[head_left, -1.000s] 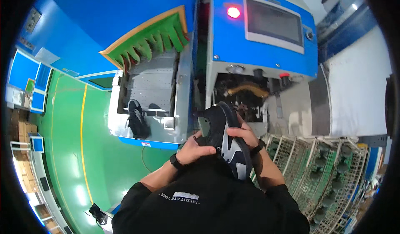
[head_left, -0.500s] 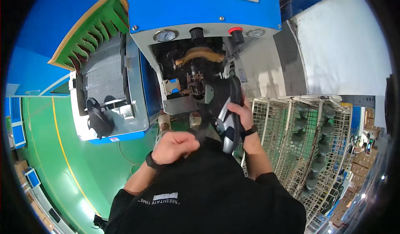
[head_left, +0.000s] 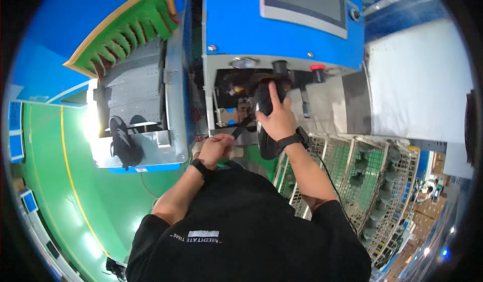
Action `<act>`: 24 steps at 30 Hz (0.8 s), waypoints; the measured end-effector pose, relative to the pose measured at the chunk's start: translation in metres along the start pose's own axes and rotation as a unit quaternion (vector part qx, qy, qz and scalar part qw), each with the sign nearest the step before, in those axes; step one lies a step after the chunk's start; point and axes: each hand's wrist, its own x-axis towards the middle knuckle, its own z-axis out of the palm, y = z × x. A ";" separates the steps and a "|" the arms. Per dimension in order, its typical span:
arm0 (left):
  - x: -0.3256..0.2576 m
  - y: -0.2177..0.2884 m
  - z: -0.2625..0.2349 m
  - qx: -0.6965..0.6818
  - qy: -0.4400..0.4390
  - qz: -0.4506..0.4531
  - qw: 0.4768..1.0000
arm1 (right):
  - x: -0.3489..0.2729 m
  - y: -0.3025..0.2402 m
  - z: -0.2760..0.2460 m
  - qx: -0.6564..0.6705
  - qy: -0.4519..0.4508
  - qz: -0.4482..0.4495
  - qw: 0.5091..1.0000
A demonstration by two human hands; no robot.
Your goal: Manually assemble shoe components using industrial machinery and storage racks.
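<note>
A large blue-and-pale-grey metal machine (head_left: 236,25) stood in front of the person, its dark opening facing the hands, presumably so that work could be fed in from the front. To its left was a silver metal conveyor unit (head_left: 173,106) with a grey slatted bed, and to the lower right a cream-coloured wire rack (head_left: 347,167), probably kept there for easy reach. A green, wood-edged fringed curtain (head_left: 126,35) hung over the conveyor's far end, its slit strips likely letting things pass beneath. One black shoe with pale markings (head_left: 126,144) rested on the conveyor's near ledge; another, a dark black shoe (head_left: 266,144), was at the machine's opening, its far end inside. The right hand (head_left: 278,121) lay over that shoe, index finger stretched along it and thumb at its left side, seemingly to steady and aim it; whether the other fingers wrapped round, I could not tell. The left hand (head_left: 214,150), slightly blurred, pinched the end of a narrow black strip (head_left: 242,127) running toward the opening, apparently to keep it drawn aside. A red push button (head_left: 317,68) sat just above, probably placed for quick pressing.
</note>
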 end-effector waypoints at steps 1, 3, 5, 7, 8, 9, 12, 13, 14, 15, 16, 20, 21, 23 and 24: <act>0.003 0.001 -0.001 -0.014 -0.012 -0.006 1.000 | 0.009 0.008 0.014 -0.053 0.073 -0.039 0.995; 0.010 0.004 -0.003 -0.024 0.010 -0.011 1.000 | 0.015 -0.001 0.011 -0.045 0.100 -0.041 0.993; 0.020 0.004 -0.006 -0.023 -0.012 -0.018 0.999 | 0.008 0.005 0.019 -0.045 0.126 -0.058 0.989; 0.018 0.013 -0.001 -0.024 -0.012 -0.023 0.999 | 0.004 0.010 0.031 -0.055 0.184 -0.077 0.978; 0.016 0.015 -0.002 -0.025 -0.018 -0.032 0.999 | -0.012 0.006 0.041 -0.037 0.219 -0.078 0.972; 0.016 0.016 -0.005 -0.023 -0.014 -0.031 0.999 | -0.013 0.008 0.047 -0.033 0.218 -0.080 0.972; 0.014 0.020 -0.013 -0.010 -0.031 -0.060 0.998 | -0.018 0.013 0.057 0.002 0.275 -0.083 0.958; 0.012 0.020 -0.013 0.019 -0.038 -0.054 0.998 | -0.018 0.013 0.058 0.006 0.277 -0.078 0.958; 0.012 0.023 -0.010 0.050 -0.049 -0.046 0.996 | -0.017 0.011 0.053 0.025 0.271 -0.080 0.959; 0.008 0.023 -0.009 0.059 -0.055 -0.048 0.996 | -0.017 0.009 0.050 0.044 0.265 -0.083 0.960; 0.002 0.020 -0.009 0.109 -0.048 -0.047 0.992 | -0.018 0.008 0.056 0.029 0.290 -0.089 0.952; -0.015 0.013 -0.008 0.217 -0.054 -0.028 0.974 | -0.021 0.008 0.062 0.033 0.291 -0.086 0.952; -0.023 0.016 -0.005 0.228 -0.049 -0.029 0.972 | -0.023 0.010 0.061 0.033 0.293 -0.086 0.952; -0.038 0.023 0.004 0.262 -0.056 0.005 0.963 | -0.027 0.013 0.060 -0.015 0.292 -0.088 0.952; -0.042 0.023 0.007 0.296 -0.062 0.037 0.952 | -0.038 0.016 0.060 -0.028 0.271 -0.076 0.959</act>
